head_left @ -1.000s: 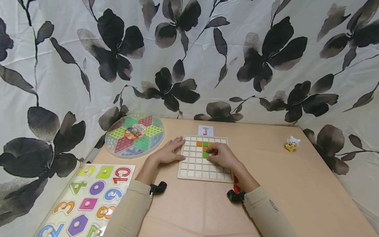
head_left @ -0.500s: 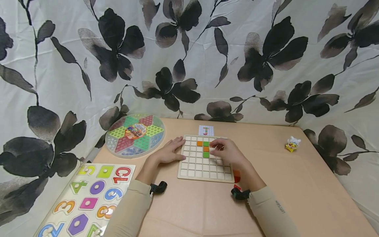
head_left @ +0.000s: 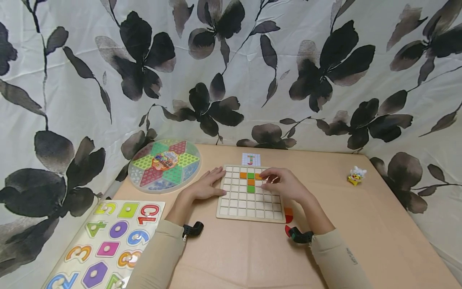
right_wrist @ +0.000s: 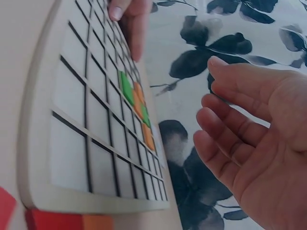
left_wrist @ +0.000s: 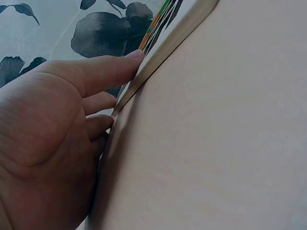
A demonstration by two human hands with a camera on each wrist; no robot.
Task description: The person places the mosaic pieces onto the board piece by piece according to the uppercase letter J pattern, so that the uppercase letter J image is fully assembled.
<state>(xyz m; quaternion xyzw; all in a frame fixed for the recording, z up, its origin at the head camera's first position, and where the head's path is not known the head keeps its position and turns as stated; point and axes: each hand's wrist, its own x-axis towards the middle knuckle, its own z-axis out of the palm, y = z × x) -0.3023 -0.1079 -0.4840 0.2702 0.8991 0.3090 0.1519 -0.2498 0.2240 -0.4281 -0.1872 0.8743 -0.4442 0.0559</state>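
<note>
Two sleeves (head_left: 159, 255) reach in over the desk (head_left: 223, 257), with two wrist cameras (head_left: 193, 228). Of the numeral puzzle (head_left: 81, 237) at near left, eight numerals and four shapes show, the nearest ones partly cut off or covered. By the grid's near right corner lie at least two red pieces (head_left: 287, 230) and one orange, probably left there within easy reach; others may be hidden.

The grid (head_left: 238, 203) lies flat, centred before the person. The left hand (head_left: 203, 186) has its fingers extended along the left edge, thumb touching the rim, seemingly to steady it. The right hand (head_left: 286, 184) hovers above the right columns, its fingers loosely bent, thumb apart, nothing between them.

Five tiles sit in the grid: three orange (head_left: 243, 175), two green (head_left: 250, 189).

Farther off are one star board (head_left: 151, 176), one toy (head_left: 355, 177), and one patterned card (head_left: 251, 160) just past the grid, likely for easy viewing. One floral cloth (head_left: 252, 128) hangs behind.
</note>
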